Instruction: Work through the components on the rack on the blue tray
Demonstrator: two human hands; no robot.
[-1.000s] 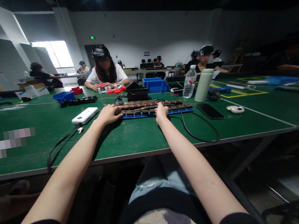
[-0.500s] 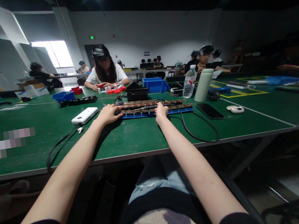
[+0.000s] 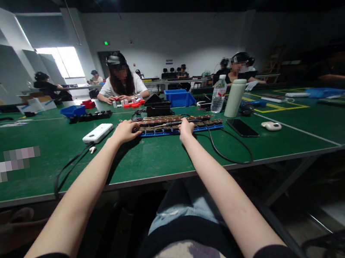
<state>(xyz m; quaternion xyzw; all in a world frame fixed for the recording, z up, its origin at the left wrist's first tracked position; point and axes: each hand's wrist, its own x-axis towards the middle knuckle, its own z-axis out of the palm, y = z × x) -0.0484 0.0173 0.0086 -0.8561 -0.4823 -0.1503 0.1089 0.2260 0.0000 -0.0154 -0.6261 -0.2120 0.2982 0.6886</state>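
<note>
Long strips with metallic, copper-toned rows and a blue front edge [image 3: 160, 132] lie side by side on the green table [image 3: 151, 160]. At their left end is my left hand [image 3: 126, 131], fingers bent over the strips. My right hand [image 3: 186, 127] is closed around a thin pen-like tool with a black cable [image 3: 212, 140], its tip pointing left over the strips. The cable loops toward the table's front edge. What my left fingers press or hold is too small to tell.
A white device [image 3: 98, 133] and an earbud [image 3: 92, 150] lie left. Rightward stand a plastic bottle [image 3: 218, 94] and a green flask [image 3: 235, 98], near a phone [image 3: 242, 127] and a white case [image 3: 271, 126]. Behind are a blue bin [image 3: 180, 97] and a seated person [image 3: 121, 82].
Both my hands hold nearly the same place. At the back right, a person's head and gloved hand have shifted slightly.
</note>
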